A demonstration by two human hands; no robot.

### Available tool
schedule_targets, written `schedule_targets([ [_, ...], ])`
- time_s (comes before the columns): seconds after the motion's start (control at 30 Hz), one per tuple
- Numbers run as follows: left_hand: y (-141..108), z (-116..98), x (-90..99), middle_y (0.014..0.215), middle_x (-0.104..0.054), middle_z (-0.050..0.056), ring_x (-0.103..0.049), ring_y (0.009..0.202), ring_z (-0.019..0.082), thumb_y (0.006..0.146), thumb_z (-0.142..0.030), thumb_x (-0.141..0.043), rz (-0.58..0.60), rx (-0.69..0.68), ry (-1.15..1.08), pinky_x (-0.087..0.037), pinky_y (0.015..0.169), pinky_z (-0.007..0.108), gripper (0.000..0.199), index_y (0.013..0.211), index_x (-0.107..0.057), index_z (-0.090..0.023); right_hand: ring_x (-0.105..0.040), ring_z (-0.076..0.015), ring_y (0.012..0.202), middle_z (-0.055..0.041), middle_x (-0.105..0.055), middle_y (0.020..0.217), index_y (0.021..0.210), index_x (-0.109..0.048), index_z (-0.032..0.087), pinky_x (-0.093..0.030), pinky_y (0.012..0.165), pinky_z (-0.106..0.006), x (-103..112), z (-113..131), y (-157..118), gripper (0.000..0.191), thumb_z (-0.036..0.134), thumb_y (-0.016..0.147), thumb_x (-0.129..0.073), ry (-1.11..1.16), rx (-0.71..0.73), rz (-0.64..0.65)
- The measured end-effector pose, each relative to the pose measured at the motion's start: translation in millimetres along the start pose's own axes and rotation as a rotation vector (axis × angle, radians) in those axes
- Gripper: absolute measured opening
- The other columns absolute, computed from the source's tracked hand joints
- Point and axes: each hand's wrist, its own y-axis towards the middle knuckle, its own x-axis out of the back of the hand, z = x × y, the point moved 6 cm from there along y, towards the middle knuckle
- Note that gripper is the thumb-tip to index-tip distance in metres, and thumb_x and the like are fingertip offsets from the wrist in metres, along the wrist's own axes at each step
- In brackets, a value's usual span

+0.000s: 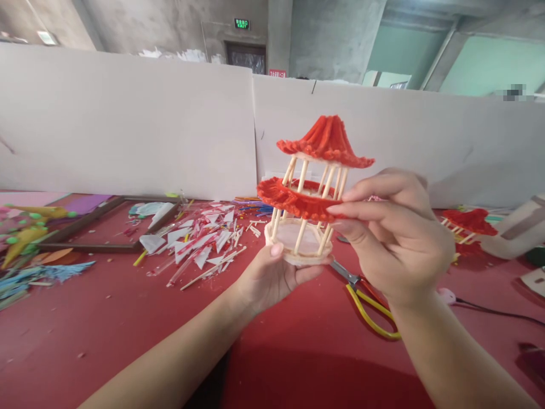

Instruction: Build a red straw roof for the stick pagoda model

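A small model pavilion (309, 205) with two red, fuzzy roof tiers on pale wooden sticks is held up, slightly tilted, above the table. My left hand (272, 278) is closed around its round pale base from below, the thumb on the near rim. With thumb and fingers, my right hand (395, 227) pinches the right edge of the lower red tier. Below and behind the model lie scissors (370, 307) with yellow and red handles; their tips are partly hidden by my hands.
Scraps and sticks (204, 244) litter the red table (170, 341) on the left, beside a dark frame (93, 247) and colourful craft pieces (29, 233). Another red-roofed model (468, 222) stands at right, near a cable (494, 307). White boards (128, 125) wall off the back.
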Motion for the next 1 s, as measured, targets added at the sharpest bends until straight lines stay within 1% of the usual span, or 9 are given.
schedule_targets([
  [0.17, -1, -1, -1.4, 0.114, -0.079, 0.007, -0.076, 0.103, 0.019, 0.084, -0.045, -0.080, 0.011, -0.016, 0.001, -0.060, 0.092, 0.021, 0.046, 0.119, -0.074, -0.017, -0.062, -0.0220, 0.096, -0.0026, -0.067, 0.093, 0.087, -0.076, 0.029, -0.052, 0.087, -0.044, -3, -5, 0, 0.014, 0.014, 0.086, -0.075, 0.229, -0.160, 0.035],
  [0.23, -1, 0, -1.7, 0.117, -0.078, 0.008, -0.076, 0.103, 0.019, 0.083, -0.049, -0.081, 0.014, -0.008, 0.010, -0.060, 0.092, 0.022, 0.052, 0.123, -0.072, -0.018, -0.062, -0.0214, 0.097, -0.0022, -0.066, 0.092, 0.084, -0.076, 0.028, -0.054, 0.087, -0.043, -5, -11, -1, 0.015, 0.013, 0.086, -0.075, 0.294, -0.251, 0.038],
  [0.33, 0, 0, -0.8, 0.127, -0.074, 0.008, -0.073, 0.114, 0.023, 0.085, -0.049, -0.080, -0.004, -0.016, -0.006, -0.059, 0.098, 0.025, 0.060, 0.136, -0.063, -0.024, -0.064, -0.0203, 0.101, -0.0013, -0.067, 0.095, 0.085, -0.078, 0.030, -0.056, 0.091, -0.042, -7, -18, -3, 0.016, 0.014, 0.086, -0.076, 0.316, -0.318, 0.026],
  [0.43, 0, -5, 1.0, 0.130, -0.073, 0.005, -0.071, 0.120, 0.022, 0.087, -0.042, -0.079, -0.038, -0.085, -0.061, -0.057, 0.101, 0.025, 0.065, 0.145, -0.053, -0.030, -0.064, -0.0214, 0.109, -0.0024, -0.068, 0.107, 0.094, -0.080, 0.033, -0.056, 0.096, -0.043, -8, -22, -3, 0.020, 0.017, 0.083, -0.081, 0.299, -0.301, 0.046],
  [0.53, 1, -10, 1.3, 0.128, -0.074, 0.005, -0.073, 0.116, 0.022, 0.085, -0.042, -0.080, -0.043, -0.109, -0.084, -0.059, 0.097, 0.024, 0.069, 0.147, -0.052, -0.029, -0.063, -0.0222, 0.113, -0.0026, -0.066, 0.112, 0.103, -0.080, 0.036, -0.055, 0.101, -0.045, -9, -23, -2, 0.027, 0.019, 0.082, -0.083, 0.316, -0.267, 0.084],
  [0.7, 0, -8, -1.3, 0.126, -0.075, 0.010, -0.072, 0.118, 0.024, 0.090, -0.048, -0.074, -0.035, -0.033, -0.061, -0.059, 0.097, 0.025, 0.053, 0.132, -0.065, -0.016, -0.064, -0.0193, 0.102, -0.0005, -0.067, 0.096, 0.092, -0.080, 0.032, -0.056, 0.093, -0.040, -4, -22, 0, 0.018, 0.017, 0.082, -0.082, 0.290, -0.229, 0.021],
  [0.8, 1, -3, -4.0, 0.128, -0.074, 0.014, -0.070, 0.122, 0.026, 0.093, -0.056, -0.067, -0.027, 0.022, -0.065, -0.058, 0.099, 0.026, 0.056, 0.129, -0.068, -0.012, -0.064, -0.0190, 0.099, -0.0003, -0.066, 0.095, 0.086, -0.079, 0.030, -0.056, 0.089, -0.041, -6, -24, -2, 0.015, 0.015, 0.084, -0.079, 0.276, -0.267, 0.022],
  [0.9, 3, -1, -4.1, 0.131, -0.072, 0.013, -0.070, 0.121, 0.026, 0.090, -0.060, -0.068, -0.047, -0.012, -0.052, -0.056, 0.103, 0.027, 0.061, 0.132, -0.066, -0.015, -0.063, -0.0200, 0.101, -0.0008, -0.066, 0.093, 0.081, -0.077, 0.028, -0.054, 0.093, -0.044, -7, -27, -4, 0.014, 0.015, 0.085, -0.078, 0.248, -0.299, 0.033],
  [1.0, 3, -4, -2.9, 0.136, -0.070, 0.009, -0.070, 0.121, 0.026, 0.083, -0.045, -0.080, -0.071, -0.104, -0.008, -0.053, 0.110, 0.031, 0.071, 0.146, -0.053, -0.024, -0.064, -0.0218, 0.106, -0.0016, -0.068, 0.096, 0.082, -0.078, 0.029, -0.053, 0.096, -0.046, -9, -30, -6, 0.009, 0.020, 0.085, -0.080, 0.225, -0.311, 0.054],
])
